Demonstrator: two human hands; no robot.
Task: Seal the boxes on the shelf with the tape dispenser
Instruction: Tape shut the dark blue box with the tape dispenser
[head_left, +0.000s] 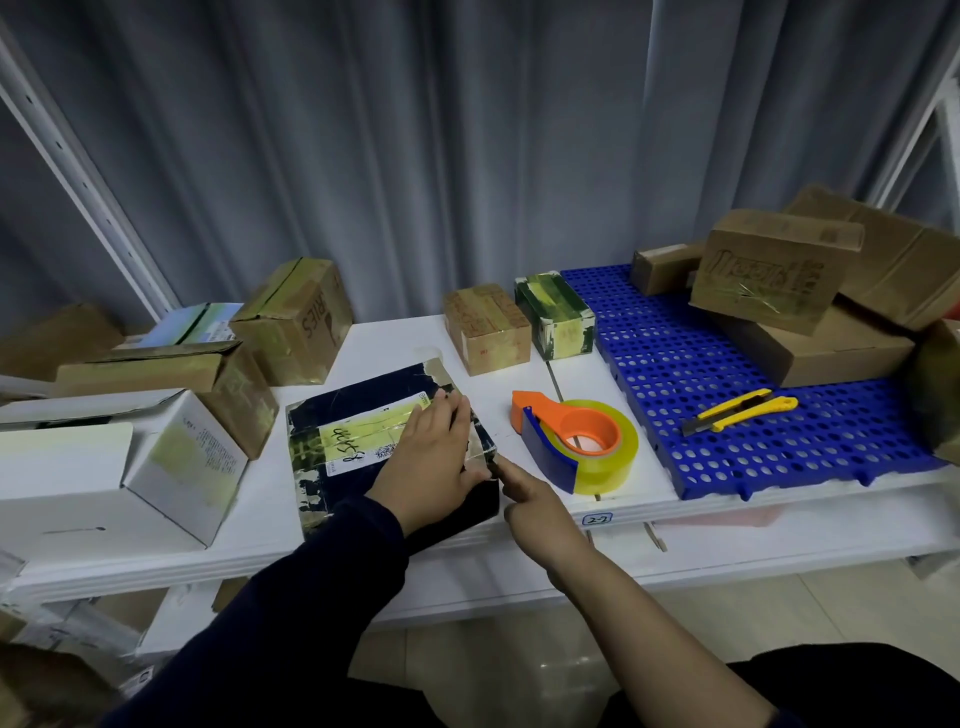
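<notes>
A dark box (332, 467) with a white label and a strip of yellowish tape across its top lies on the white shelf (519, 535). My left hand (434, 457) lies flat on the box's right top, fingers straight, pressing the tape. My right hand (535, 506) touches the box's right side near its corner, fingers loosely curled and holding nothing. The tape dispenser (576, 439), orange and blue with a clear yellowish roll, rests on the shelf just right of the box, apart from both hands.
Cardboard boxes (296, 322) and a white box (156, 467) crowd the left. Two small boxes (485, 327) stand behind. A blue perforated mat (675, 364) on the right carries yellow utility knives (743, 410) and stacked brown boxes (769, 270).
</notes>
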